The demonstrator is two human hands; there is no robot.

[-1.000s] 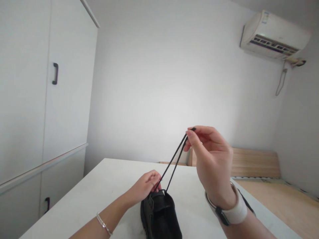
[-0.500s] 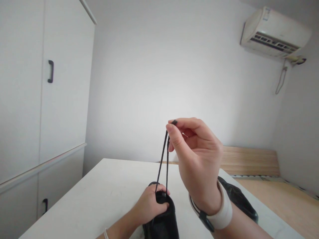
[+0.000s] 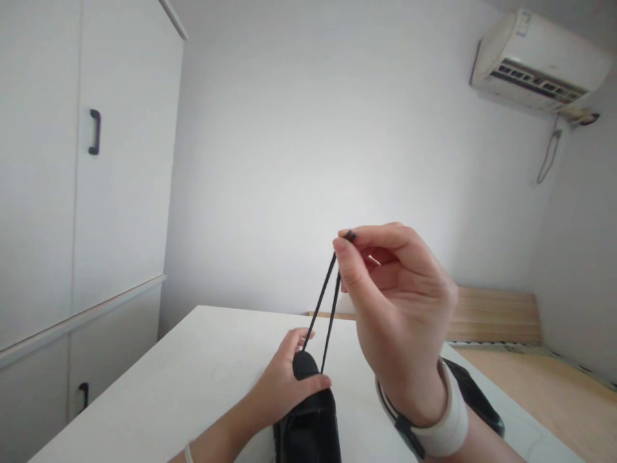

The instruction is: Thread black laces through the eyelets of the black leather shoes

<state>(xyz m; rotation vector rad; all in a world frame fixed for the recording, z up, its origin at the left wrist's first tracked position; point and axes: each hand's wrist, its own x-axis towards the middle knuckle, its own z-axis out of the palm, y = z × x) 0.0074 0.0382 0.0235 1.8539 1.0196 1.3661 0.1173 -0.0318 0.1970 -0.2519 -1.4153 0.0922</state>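
A black shoe [image 3: 312,434] stands on the white table at the bottom middle, partly cut off by the lower edge. My left hand [image 3: 284,382] is wrapped around its upper part, thumb across the near side and fingers on the far side. Two strands of a black shoelace [image 3: 319,302] rise taut from the shoe. Their ends are pinched between thumb and forefinger of my right hand [image 3: 398,302], held high above the table. Behind my right wrist, a second black shoe [image 3: 475,399] lies near the table's right edge, partly hidden.
The white table [image 3: 212,366] reaches toward the wall. On the left stands a white cabinet [image 3: 125,193] with dark handles. A wooden bed frame [image 3: 496,315] lies beyond the table on the right, below a wall air conditioner [image 3: 540,64].
My right hand has moved slightly right with the lace ends, so the strands slant more. My left hand's fingers have opened outward past the shoe's far side, and its thumb now lies across the top.
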